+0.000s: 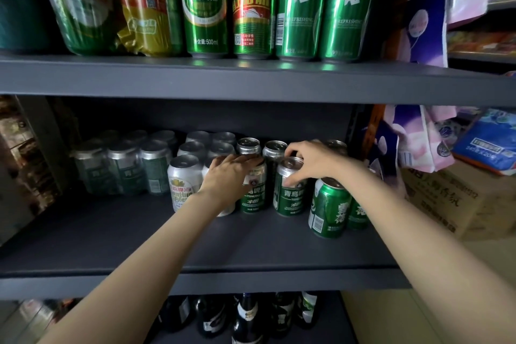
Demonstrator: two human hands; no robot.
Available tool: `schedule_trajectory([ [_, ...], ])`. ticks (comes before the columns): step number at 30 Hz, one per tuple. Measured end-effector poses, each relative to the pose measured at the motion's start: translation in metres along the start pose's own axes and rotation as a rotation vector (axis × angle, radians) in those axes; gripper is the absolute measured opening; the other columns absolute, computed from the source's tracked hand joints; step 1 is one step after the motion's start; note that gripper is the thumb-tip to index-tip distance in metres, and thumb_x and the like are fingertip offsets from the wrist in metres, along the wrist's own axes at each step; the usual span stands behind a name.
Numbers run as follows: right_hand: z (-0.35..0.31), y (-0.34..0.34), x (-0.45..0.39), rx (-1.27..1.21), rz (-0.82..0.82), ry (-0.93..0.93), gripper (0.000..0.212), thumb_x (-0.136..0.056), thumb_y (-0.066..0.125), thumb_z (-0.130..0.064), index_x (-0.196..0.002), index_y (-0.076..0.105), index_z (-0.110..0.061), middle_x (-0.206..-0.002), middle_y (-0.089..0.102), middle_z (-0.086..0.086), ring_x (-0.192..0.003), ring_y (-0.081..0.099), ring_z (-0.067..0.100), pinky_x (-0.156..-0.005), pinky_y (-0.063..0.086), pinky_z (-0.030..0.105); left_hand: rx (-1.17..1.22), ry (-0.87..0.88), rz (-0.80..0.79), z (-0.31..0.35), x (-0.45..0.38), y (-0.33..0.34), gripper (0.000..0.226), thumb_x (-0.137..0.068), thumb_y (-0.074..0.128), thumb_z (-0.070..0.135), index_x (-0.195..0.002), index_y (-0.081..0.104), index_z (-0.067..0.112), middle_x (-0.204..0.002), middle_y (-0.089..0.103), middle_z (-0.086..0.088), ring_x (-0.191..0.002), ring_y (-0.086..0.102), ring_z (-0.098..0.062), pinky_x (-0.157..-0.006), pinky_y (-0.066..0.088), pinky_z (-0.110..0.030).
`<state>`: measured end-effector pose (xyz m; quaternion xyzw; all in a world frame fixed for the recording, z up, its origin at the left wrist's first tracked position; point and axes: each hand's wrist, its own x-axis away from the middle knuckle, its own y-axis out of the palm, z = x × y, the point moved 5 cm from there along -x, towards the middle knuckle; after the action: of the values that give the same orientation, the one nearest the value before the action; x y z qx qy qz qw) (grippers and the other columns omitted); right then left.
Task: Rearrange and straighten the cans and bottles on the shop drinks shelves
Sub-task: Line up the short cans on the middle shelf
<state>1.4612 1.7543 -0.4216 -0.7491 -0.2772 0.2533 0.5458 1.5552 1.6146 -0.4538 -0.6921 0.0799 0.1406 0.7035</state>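
Reaching into the middle tier of a dark grey metal shop shelf [251,234], two bare hands are seen at work among short beer cans. The left hand [227,173] is laid over the top of a dark green Tsingtao can [252,193], its fingers curved round the rim, while the right hand [312,160] is curled over the silver lid of a second dark green Tsingtao can [289,193] just beside it, thumb on the near side. A white-and-silver can with a red and green label [184,184] stands at the left wrist, partly hidden by it, and a bright green can with white characters [329,208] stands forward of the row under the right forearm. Shrink-wrapped packs of silver-topped cans [122,167] sit further back on the left. Tall green beer cans [206,3] line the tier above, and dark glass bottles [247,318] are stored below. A knock appears the likeliest mishap: the bright green can could be tipped by the forearm if the right hand is drawn back low, and the white can nudged aside by the left wrist. Tightly packed neighbours behind could also be toppled if either held can is pushed back too hard.
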Motion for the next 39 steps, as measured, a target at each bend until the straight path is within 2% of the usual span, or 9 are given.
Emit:
schedule_trajectory([
  [5, -0.008, 0.014, -0.002, -0.053, 0.097, 0.048, 0.061, -0.066, 0.081, -0.039, -0.115, 0.053, -0.015, -0.119, 0.054, 0.010, -0.108, 0.046, 0.023, -0.076, 0.036, 0.028, 0.037, 0.003, -0.030, -0.003, -0.004, 0.002, 0.062, -0.091, 0.055, 0.033, -0.145, 0.023, 0.038, -0.149, 0.033, 0.009, -0.138, 0.025, -0.018, -0.112, 0.017, -0.034],
  [9, -0.009, 0.016, 0.006, -0.015, 0.020, 0.024, 0.072, -0.070, 0.080, -0.028, -0.132, 0.044, -0.015, -0.130, 0.046, 0.011, -0.125, 0.037, 0.025, -0.088, 0.033, 0.027, 0.115, 0.017, -0.045, -0.009, -0.007, 0.001, 0.060, -0.088, 0.059, 0.031, -0.141, 0.031, 0.039, -0.145, 0.041, 0.004, -0.135, 0.031, -0.019, -0.110, 0.021, -0.033],
  [13, -0.007, 0.014, 0.009, 0.005, 0.042, 0.013, 0.059, -0.071, 0.079, -0.021, -0.122, 0.049, -0.014, -0.120, 0.051, 0.007, -0.118, 0.041, 0.023, -0.079, 0.031, 0.026, 0.136, 0.018, -0.055, -0.011, -0.010, 0.001, 0.059, -0.088, 0.058, 0.025, -0.140, 0.034, 0.039, -0.143, 0.044, 0.003, -0.133, 0.034, -0.020, -0.110, 0.024, -0.033],
  [20, -0.009, 0.016, 0.006, -0.011, 0.073, 0.023, 0.056, -0.072, 0.078, -0.020, -0.121, 0.051, -0.013, -0.119, 0.051, 0.007, -0.114, 0.046, 0.022, -0.081, 0.032, 0.025, 0.087, 0.021, -0.054, -0.006, -0.003, 0.000, 0.061, -0.090, 0.056, 0.030, -0.143, 0.028, 0.037, -0.148, 0.035, 0.006, -0.139, 0.025, -0.016, -0.110, 0.016, -0.032],
  [25, 0.016, -0.016, 0.038, -0.021, 0.184, 0.021, 0.056, -0.080, 0.072, -0.021, -0.131, 0.050, -0.019, -0.137, 0.049, 0.005, -0.127, 0.043, 0.023, -0.101, 0.033, 0.029, -0.003, 0.017, -0.084, 0.004, -0.001, -0.004, 0.061, -0.093, 0.051, 0.032, -0.146, 0.021, 0.033, -0.152, 0.026, 0.006, -0.139, 0.023, -0.019, -0.112, 0.015, -0.035],
  [28, 0.041, -0.028, 0.068, -0.128, 0.202, 0.060, 0.033, -0.078, 0.073, -0.024, -0.110, 0.065, -0.025, -0.118, 0.063, 0.000, -0.112, 0.056, 0.017, -0.096, 0.044, 0.033, -0.028, 0.011, 0.012, 0.017, 0.002, -0.001, 0.067, -0.089, 0.054, 0.037, -0.146, 0.020, 0.032, -0.152, 0.024, 0.006, -0.137, 0.024, -0.019, -0.112, 0.012, -0.036],
  [31, 0.044, -0.025, 0.092, -0.217, 0.150, 0.031, 0.019, -0.076, 0.075, -0.030, -0.094, 0.070, -0.028, -0.102, 0.068, -0.011, -0.099, 0.059, 0.007, -0.093, 0.046, 0.032, -0.017, 0.034, 0.046, 0.035, 0.004, 0.008, 0.071, -0.087, 0.055, 0.041, -0.147, 0.018, 0.032, -0.151, 0.024, 0.008, -0.136, 0.024, -0.019, -0.112, 0.010, -0.035],
  [35, 0.044, -0.016, 0.109, -0.094, 0.093, -0.002, 0.047, -0.075, 0.077, -0.025, -0.119, 0.062, -0.027, -0.126, 0.055, -0.016, -0.118, 0.046, 0.003, -0.100, 0.029, 0.016, -0.001, 0.005, 0.076, 0.037, -0.002, 0.005, 0.059, -0.089, 0.054, 0.029, -0.142, 0.029, 0.030, -0.144, 0.035, 0.005, -0.133, 0.029, -0.022, -0.109, 0.017, -0.035],
  [39, 0.046, -0.013, 0.098, 0.126, 0.200, 0.004, 0.051, -0.079, 0.072, -0.026, -0.128, 0.056, -0.031, -0.133, 0.054, -0.010, -0.127, 0.041, 0.016, -0.106, 0.023, 0.024, 0.077, 0.014, 0.083, 0.035, -0.006, 0.001, 0.052, -0.087, 0.058, 0.024, -0.136, 0.040, 0.027, -0.138, 0.043, 0.004, -0.130, 0.033, -0.024, -0.104, 0.025, -0.036],
])
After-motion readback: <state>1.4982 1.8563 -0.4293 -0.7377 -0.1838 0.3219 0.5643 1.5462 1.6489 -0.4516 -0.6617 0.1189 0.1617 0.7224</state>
